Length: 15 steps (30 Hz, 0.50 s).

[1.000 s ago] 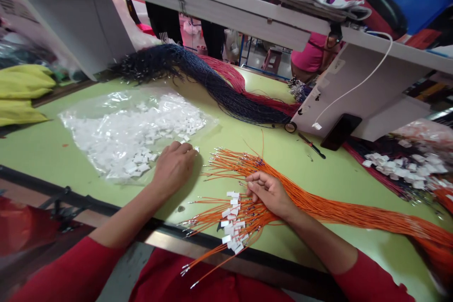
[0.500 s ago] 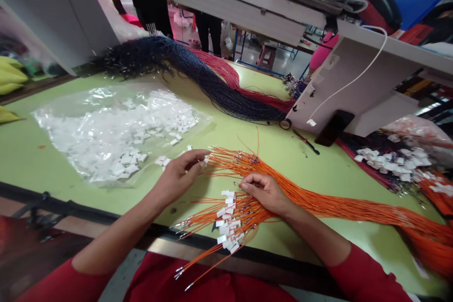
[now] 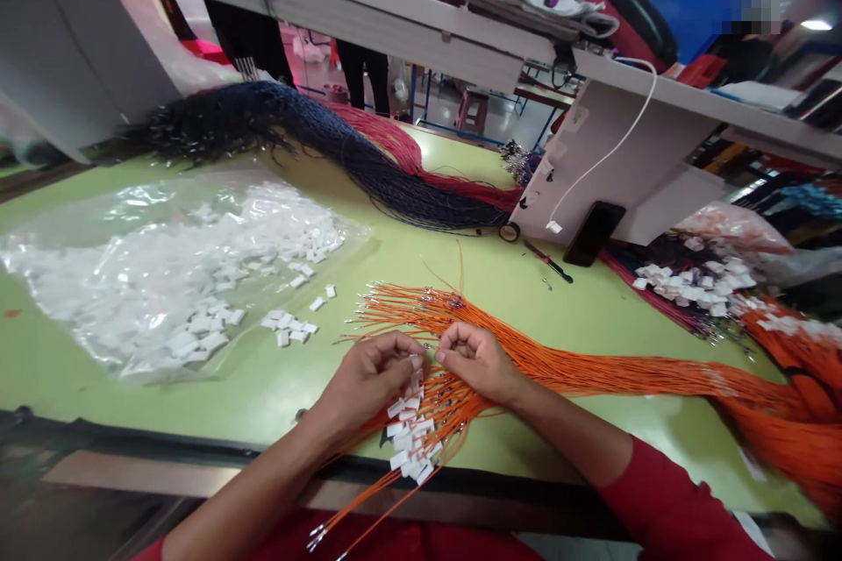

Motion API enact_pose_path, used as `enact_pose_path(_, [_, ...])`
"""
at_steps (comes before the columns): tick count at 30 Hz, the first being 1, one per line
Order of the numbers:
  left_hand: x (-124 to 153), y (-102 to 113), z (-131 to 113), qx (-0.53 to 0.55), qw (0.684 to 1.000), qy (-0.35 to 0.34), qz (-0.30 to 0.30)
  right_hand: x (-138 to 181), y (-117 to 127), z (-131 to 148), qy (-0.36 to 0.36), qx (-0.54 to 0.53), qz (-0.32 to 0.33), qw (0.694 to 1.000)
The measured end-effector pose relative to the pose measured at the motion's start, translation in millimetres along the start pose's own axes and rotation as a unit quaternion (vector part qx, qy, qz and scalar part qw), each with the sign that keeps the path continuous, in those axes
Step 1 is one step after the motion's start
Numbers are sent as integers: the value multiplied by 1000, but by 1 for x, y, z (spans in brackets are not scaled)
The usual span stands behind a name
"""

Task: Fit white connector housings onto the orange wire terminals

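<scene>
My left hand (image 3: 385, 372) is closed in a pinch, its fingertips close to those of my right hand. A small white plastic connector appears to be between its fingers, mostly hidden. My right hand (image 3: 477, 359) pinches an orange wire, with a metal terminal tip poking out toward my left fingers. Below the hands lies a cluster of white connectors (image 3: 409, 438) fitted on orange wires. Behind them fans out the loose end of the orange wire bundle (image 3: 592, 368), its bare terminals pointing left.
A clear plastic bag (image 3: 164, 272) of white connectors lies at left, with several loose connectors (image 3: 289, 326) beside it. Dark blue wires (image 3: 342, 140) and red wires (image 3: 388, 136) stretch along the back. A phone (image 3: 594, 232) leans on the shelf support near a cutter knife (image 3: 549, 261).
My left hand has moved from near the loose connectors down and right to meet my right hand. My right hand keeps its pinch beside the wire bundle. The view has shifted slightly.
</scene>
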<state>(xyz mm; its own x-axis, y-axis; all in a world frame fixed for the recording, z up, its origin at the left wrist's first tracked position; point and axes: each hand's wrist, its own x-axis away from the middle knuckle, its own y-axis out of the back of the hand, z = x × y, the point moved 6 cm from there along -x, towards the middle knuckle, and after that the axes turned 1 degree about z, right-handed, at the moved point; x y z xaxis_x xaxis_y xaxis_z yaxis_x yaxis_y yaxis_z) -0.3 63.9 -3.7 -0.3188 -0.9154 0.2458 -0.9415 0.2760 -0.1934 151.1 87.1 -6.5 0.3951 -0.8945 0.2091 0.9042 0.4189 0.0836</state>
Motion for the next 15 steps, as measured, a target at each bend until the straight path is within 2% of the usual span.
enact_pose_path(8, [2,-2,3,53,998,5,-27,0,2,-4,-2,-3,-6,1000])
enact_pose_path(15, [0,0,7,46,998,-1,-37,-1,0,-5,5,14,6,1000])
